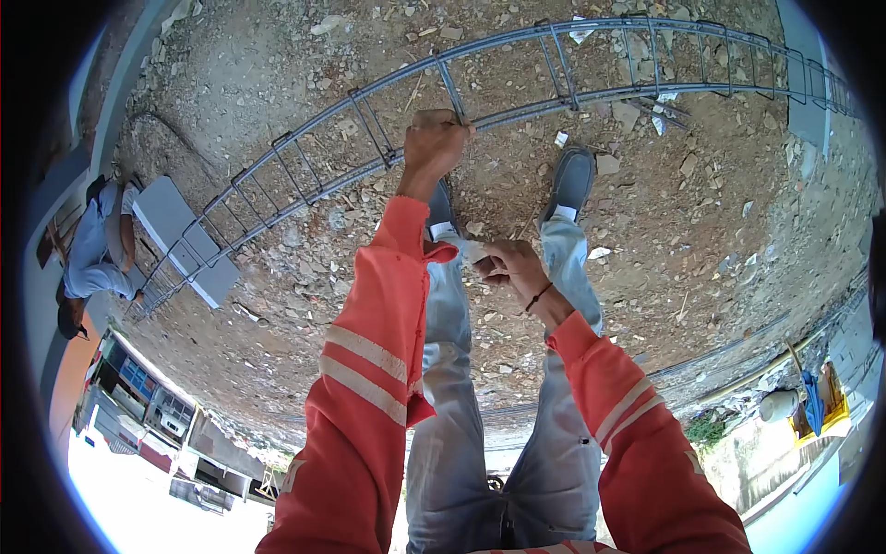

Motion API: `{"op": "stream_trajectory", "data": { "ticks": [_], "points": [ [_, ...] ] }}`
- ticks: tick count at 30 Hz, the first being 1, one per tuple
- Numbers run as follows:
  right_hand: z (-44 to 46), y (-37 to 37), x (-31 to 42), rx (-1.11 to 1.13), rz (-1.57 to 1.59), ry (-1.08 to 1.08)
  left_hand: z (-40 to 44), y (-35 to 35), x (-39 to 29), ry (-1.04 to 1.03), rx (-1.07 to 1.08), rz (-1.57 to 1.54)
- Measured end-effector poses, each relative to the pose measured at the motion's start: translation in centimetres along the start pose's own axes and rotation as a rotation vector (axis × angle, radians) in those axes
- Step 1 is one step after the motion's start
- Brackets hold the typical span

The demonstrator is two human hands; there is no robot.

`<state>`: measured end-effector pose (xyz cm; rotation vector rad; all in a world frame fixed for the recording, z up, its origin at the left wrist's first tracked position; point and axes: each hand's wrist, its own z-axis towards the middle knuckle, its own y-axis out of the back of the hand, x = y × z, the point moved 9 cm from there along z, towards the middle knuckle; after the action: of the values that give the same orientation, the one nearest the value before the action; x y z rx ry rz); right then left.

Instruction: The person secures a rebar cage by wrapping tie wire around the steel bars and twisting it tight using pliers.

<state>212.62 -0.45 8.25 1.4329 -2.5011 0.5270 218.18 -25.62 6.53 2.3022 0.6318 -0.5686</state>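
Observation:
A long steel rebar cage [531, 113], its bars joined by rectangular stirrups, stretches in an arc across the view over the dirt ground. My left hand [436, 148] is closed around its nearer bar, beside a stirrup. My right hand [517, 275] hovers in front of my lower legs, apart from the cage. Its fingers are curled and pinched together; whatever may be between them is too small to make out. Below the cage are my two dark shoes [574, 180] on the ground.
Grey boards [189, 240] lie under the cage at left and a grey support [808, 78] at right. Another person [101, 240] crouches at the cage's left end. Stones and rubble cover the ground. A yellow container [835, 406] with blue cloth stands at far right.

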Motion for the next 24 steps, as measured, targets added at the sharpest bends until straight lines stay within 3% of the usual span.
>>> {"op": "stream_trajectory", "data": {
  "ticks": [2, 4, 6, 8, 10, 11, 14, 16, 17, 19, 22, 24],
  "points": [
    [-0.8, -1.9, -1.2, 0.119, 0.184, -0.202, 0.0, -0.1, 0.2, 0.035, 0.017, -0.035],
    [-0.4, -2.5, -2.2, 0.187, 0.214, -0.244, -0.1, -0.3, 0.9, 0.078, 0.035, -0.068],
    [-1.1, -4.6, -4.8, 0.325, 0.417, -0.529, 0.1, -0.2, 0.4, 0.024, 0.017, -0.037],
    [-1.1, -5.5, -6.2, 0.32, 0.442, -0.585, -0.3, -0.5, 0.4, 0.029, 0.018, -0.036],
    [-0.2, -2.9, -6.2, -0.058, 0.109, -0.464, -0.4, -0.4, 0.4, 0.036, 0.016, -0.025],
    [-0.5, -3.2, -6.3, -0.052, 0.113, -0.465, -0.4, -0.3, 0.2, 0.02, 0.013, -0.033],
    [-2.5, 0.2, 2.8, -0.607, -0.96, 0.33, -0.1, 0.0, -0.3, 0.002, 0.009, -0.033],
    [-5.0, -0.5, 6.8, -0.636, -1.01, 0.611, 0.1, 0.4, -0.2, 0.013, 0.005, -0.024],
    [-5.9, -0.4, 8.2, -0.622, -1.007, 0.604, 0.2, 0.3, -0.1, -0.002, 0.01, -0.01],
    [-9.0, -2.8, 12.4, -0.501, -1.171, 0.911, 0.0, 0.0, 0.0, -0.007, 0.025, 0.007],
    [-10.3, -3.9, 15.4, -0.318, -1.179, 1.03, -0.3, 0.2, 0.2, 0.015, 0.006, 0.037],
    [-9.8, -3.0, 14.3, -0.201, -1.173, 0.982, -0.2, 0.4, -0.6, -0.054, -0.018, 0.099]
  ]
}}
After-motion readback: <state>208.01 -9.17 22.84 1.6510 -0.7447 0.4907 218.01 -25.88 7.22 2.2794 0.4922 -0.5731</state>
